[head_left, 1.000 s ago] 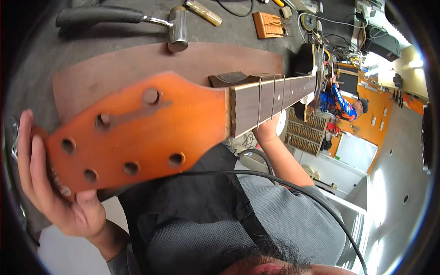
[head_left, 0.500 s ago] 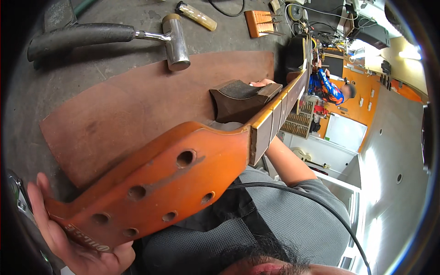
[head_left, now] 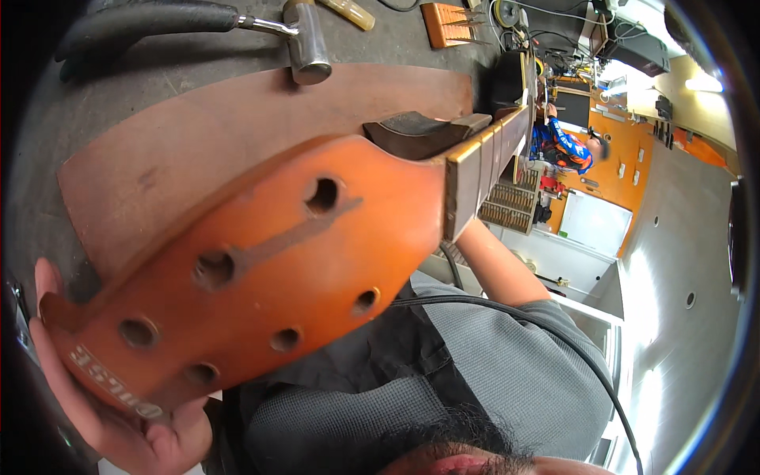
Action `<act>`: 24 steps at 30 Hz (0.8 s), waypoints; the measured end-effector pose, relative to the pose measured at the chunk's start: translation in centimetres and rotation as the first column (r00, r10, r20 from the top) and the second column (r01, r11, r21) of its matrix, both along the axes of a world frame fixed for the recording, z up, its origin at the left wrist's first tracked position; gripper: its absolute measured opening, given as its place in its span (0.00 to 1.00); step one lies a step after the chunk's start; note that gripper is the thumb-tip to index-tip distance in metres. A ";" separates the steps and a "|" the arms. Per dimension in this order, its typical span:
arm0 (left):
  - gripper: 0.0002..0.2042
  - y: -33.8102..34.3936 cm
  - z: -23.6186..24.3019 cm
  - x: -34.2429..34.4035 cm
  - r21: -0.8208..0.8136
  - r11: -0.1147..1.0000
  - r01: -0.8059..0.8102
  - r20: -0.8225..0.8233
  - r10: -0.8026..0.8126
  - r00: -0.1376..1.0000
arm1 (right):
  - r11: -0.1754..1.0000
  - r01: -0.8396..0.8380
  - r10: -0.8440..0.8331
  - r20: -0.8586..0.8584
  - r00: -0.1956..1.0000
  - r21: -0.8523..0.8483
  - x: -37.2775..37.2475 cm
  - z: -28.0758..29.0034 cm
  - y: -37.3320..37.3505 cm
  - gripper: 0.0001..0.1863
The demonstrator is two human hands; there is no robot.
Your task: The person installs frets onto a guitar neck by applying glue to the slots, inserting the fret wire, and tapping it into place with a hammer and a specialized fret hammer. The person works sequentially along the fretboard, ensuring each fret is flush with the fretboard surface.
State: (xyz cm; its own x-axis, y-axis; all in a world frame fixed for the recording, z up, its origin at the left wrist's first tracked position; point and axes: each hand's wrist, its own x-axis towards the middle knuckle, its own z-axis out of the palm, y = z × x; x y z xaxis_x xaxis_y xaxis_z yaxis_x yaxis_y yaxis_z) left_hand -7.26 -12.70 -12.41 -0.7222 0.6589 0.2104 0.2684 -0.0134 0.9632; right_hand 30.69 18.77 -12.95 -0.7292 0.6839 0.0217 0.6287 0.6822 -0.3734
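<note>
An orange guitar headstock (head_left: 261, 297) with several empty tuner holes fills the lower left, its face tilted up toward me. My left hand (head_left: 146, 439) grips its tip, with fingers curled around the edge. From the headstock, the fretted neck (head_left: 491, 154) runs away toward the upper right. Under the neck stands a dark, concave support block (head_left: 416, 136), partly covered by the headstock. My right forearm (head_left: 499, 265) reaches in behind the neck, which hides the hand and its fingers.
A brown leather-like mat (head_left: 150, 174) covers the bench. On it rests the head of a black-handled hammer (head_left: 307, 59). Farther back are a yellowish cylindrical handle (head_left: 350, 12) and a wooden rack (head_left: 447, 25). A black cable (head_left: 554, 332) crosses my torso. Another person (head_left: 570, 150) works in the distance.
The headstock has risen and turned toward me, with my left hand following its tip. It now covers more of the support block. Fingers seen beside that block earlier are hidden now.
</note>
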 end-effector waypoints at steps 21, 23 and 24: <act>0.32 2.8 0.5 3.4 0.022 0.942 -0.334 -0.723 0.246 0.646 | 0.972 -0.226 0.231 -0.110 0.967 0.055 -3.5 2.6 5.6 0.23; 0.34 2.6 0.3 3.1 -0.047 0.913 -0.404 -0.774 0.223 0.593 | 0.950 -0.288 0.240 -0.310 0.920 -0.120 -4.7 3.3 6.3 0.24; 0.34 2.7 0.5 3.3 -0.061 0.906 -0.419 -0.745 0.237 0.623 | 0.918 -0.338 0.236 -0.399 0.886 -0.208 -5.4 4.1 6.7 0.25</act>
State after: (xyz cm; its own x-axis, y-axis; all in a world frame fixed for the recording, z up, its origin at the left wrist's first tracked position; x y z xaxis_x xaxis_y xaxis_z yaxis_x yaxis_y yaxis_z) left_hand -3.97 -10.02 -11.91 -0.5869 0.4992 0.6374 0.8092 0.3890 0.4404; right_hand 25.25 25.49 -8.85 -0.8704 0.4627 0.1681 0.2084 0.6556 -0.7258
